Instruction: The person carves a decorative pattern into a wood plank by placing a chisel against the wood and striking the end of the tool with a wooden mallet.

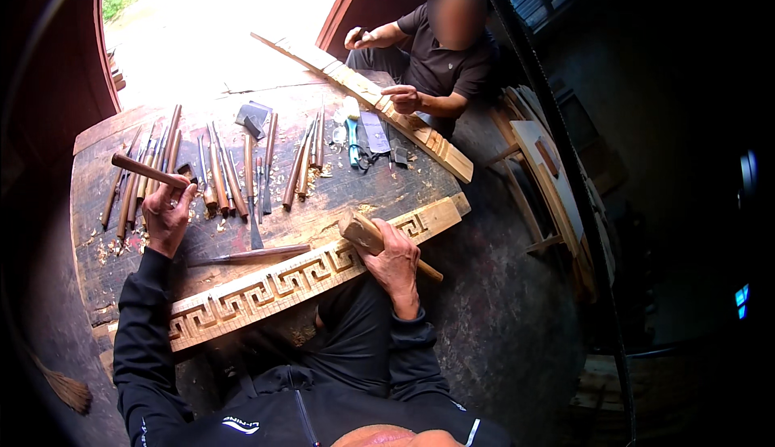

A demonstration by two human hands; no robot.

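My left hand point(168, 217) is closed on a wooden-handled chisel point(145, 170), raised over the left group of tools, near a small dark block point(186, 171). My right hand point(390, 263) grips a wooden mallet point(365, 235) over a long pale board point(242, 302) carved with an angular meander pattern, lying along the table's near edge. A loose chisel point(250, 256) lies just behind the board. Several wood-handled chisels point(226, 172), a small hammer point(249, 156), a pale-blue brush point(353, 142) and scattered shavings are spread on the worn table point(105, 277).
A co-worker point(436, 67) at the far right of the table has both hands at another long carved board point(448, 156). A bright doorway is behind. Stacked planks point(545, 180) stand at the right, a dark vertical strap or bar crosses the view, and a straw broom point(69, 386) lies lower left.
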